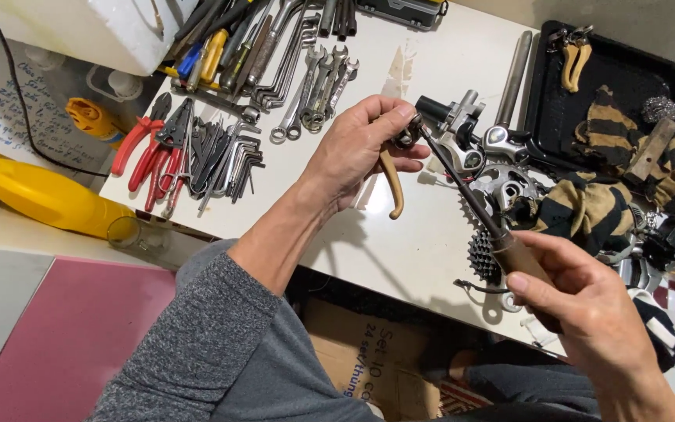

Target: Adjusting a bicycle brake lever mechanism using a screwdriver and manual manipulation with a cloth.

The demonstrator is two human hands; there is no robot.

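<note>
Your left hand (357, 148) at frame centre pinches a small tan-handled brake lever (391, 181); your right hand (580, 301), lower right, grips a screwdriver (470, 199) whose tip meets it above the table (400, 242).

One head-worn camera looks steeply down, close over the white workbench (400, 250).

Two hands (361, 152), one screwdriver (474, 205)

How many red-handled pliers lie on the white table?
2, perhaps more hidden: red-handled pliers at the table's left edge, and red-handled cutters just right of them, beside the hex keys.
</note>
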